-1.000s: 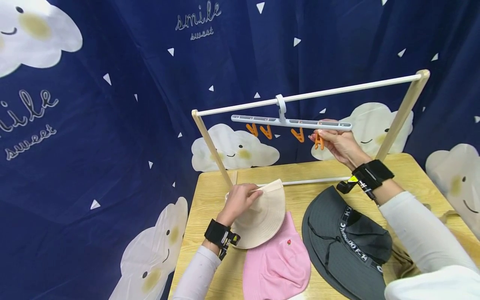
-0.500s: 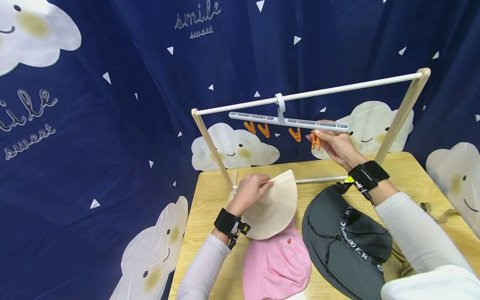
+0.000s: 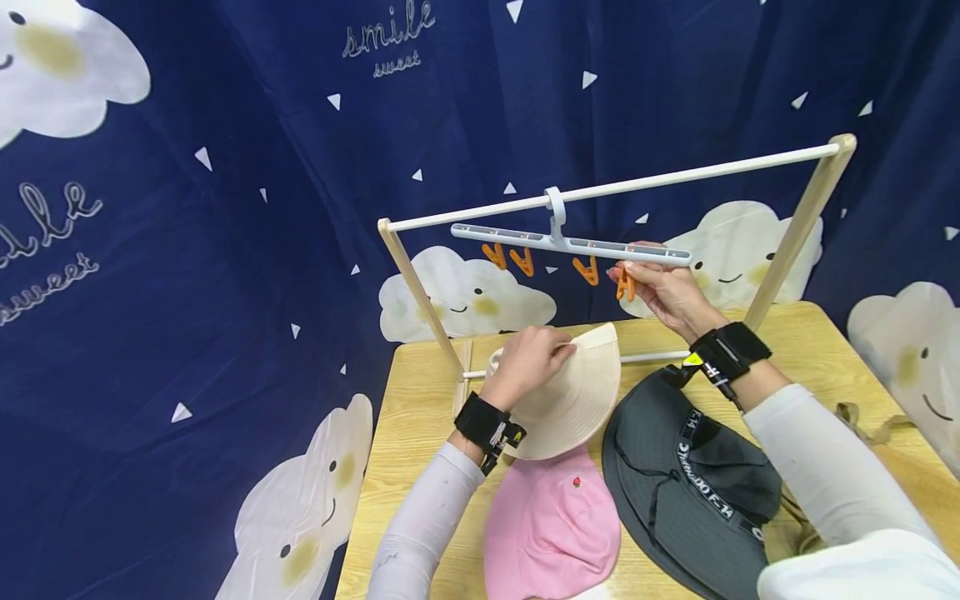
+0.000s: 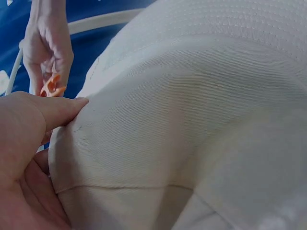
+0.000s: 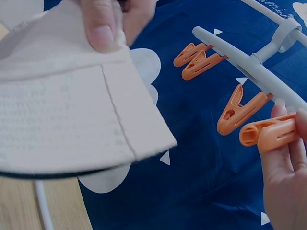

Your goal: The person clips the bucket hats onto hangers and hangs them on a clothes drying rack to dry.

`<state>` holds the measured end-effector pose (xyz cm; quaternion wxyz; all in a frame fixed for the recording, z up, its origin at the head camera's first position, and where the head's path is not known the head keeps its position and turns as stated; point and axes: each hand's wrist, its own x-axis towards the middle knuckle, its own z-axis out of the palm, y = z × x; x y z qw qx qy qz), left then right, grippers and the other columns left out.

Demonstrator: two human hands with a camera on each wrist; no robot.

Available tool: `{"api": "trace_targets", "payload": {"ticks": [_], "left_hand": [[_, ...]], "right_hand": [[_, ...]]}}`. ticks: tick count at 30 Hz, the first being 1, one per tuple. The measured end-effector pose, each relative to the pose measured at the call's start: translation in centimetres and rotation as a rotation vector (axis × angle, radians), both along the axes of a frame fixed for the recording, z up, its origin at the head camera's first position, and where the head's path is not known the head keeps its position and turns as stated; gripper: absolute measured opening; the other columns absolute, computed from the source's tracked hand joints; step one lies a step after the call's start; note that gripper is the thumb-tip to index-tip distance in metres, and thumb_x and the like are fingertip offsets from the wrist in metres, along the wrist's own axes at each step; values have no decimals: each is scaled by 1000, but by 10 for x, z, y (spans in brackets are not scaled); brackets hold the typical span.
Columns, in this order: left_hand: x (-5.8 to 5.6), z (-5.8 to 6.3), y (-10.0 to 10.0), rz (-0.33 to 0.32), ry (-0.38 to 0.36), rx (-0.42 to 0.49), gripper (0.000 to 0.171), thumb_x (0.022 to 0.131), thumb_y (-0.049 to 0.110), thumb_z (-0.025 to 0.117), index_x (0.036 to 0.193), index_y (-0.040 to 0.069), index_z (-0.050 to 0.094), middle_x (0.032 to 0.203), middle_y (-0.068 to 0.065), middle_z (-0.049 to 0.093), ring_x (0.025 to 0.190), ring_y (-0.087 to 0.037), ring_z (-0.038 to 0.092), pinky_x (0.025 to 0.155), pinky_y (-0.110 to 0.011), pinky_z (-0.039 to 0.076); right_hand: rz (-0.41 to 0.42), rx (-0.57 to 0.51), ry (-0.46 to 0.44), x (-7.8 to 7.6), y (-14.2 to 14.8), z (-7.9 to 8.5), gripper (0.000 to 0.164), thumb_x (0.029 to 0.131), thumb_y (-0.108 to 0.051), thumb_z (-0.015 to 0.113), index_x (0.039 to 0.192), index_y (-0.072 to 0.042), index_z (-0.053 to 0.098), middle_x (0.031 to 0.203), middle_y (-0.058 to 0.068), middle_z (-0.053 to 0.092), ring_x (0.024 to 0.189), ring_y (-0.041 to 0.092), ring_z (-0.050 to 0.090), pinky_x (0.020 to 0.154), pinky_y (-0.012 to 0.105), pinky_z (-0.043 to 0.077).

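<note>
My left hand [image 3: 531, 362] pinches the edge of a cream bucket hat [image 3: 573, 400], thumb on the near side in the left wrist view. The hat is folded flat, its stitched brim [image 5: 57, 129] hanging toward the lower right. My right hand [image 3: 671, 292] pinches an orange clothespin [image 3: 626, 283] at the right end of a pale grey hanger [image 3: 577, 244]. More orange clothespins [image 5: 243, 112] hang along the hanger to the left. The hanger hooks over a white rail [image 3: 675, 177]. Hat and held clothespin are apart.
A pink hat [image 3: 551, 533] with a small strawberry lies at the table's front. Beside it is a dark grey wide-brimmed hat [image 3: 693, 492], and a khaki item [image 3: 787, 533] shows partly under my right arm. The rack's wooden posts [image 3: 798, 233] stand on the wooden table [image 3: 420, 400].
My left hand has carried the cream hat up and to the right, toward the hanger, uncovering more of the pink hat. My right hand keeps its pinch on the clothespin and has shifted only slightly left.
</note>
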<state>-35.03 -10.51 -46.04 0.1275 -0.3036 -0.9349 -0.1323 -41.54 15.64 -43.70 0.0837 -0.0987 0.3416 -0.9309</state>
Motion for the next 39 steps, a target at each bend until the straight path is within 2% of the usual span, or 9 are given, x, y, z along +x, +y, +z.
{"api": "trace_targets", "payload": {"ticks": [4,10,16,27,31,34,39], "left_hand": [[-5,5,8,1,-2,3,17,103,30,68,94,20,78,81,7,69,67,-10,59,58,-29,45],[-12,10,17,-4,-19,14,16,103,30,68,93,21,77,81,7,66,68,-11,59,60,-31,47],[-16,17,28,-23,-16,-3,17,104,31,66,100,22,80,84,9,68,71,-9,60,64,-30,48],[-20,29,45,-27,6,-16,17,104,28,67,91,22,75,80,9,63,70,-10,59,62,-32,47],[-22,31,48,-29,11,-27,21,104,28,66,85,22,71,78,9,62,69,-10,58,61,-33,47],[-23,34,51,-30,15,-24,23,104,28,65,82,23,69,76,9,61,68,-9,57,59,-32,46],[-24,42,56,-38,17,-8,21,104,26,65,84,22,69,74,8,59,67,-9,56,59,-30,43]], "right_hand": [[-17,23,11,0,-1,0,32,98,21,53,120,-1,57,99,18,78,90,30,79,84,36,59],[-27,69,32,0,1,0,29,98,19,55,119,-1,59,101,15,79,90,26,79,83,30,60],[-41,144,59,1,1,-1,27,98,16,58,120,-1,59,100,13,79,91,22,79,83,27,59],[-63,154,57,4,-1,-4,27,98,14,61,120,-2,60,100,10,79,89,20,79,83,27,60],[-77,202,73,3,-2,-5,28,98,13,61,120,-4,59,99,10,79,90,19,79,83,27,60],[-97,255,117,2,-1,-5,28,98,13,60,121,-3,57,100,9,79,91,18,79,85,25,59],[-139,334,165,1,2,-4,27,98,12,62,120,-4,58,98,6,79,89,15,79,88,23,58]]}}
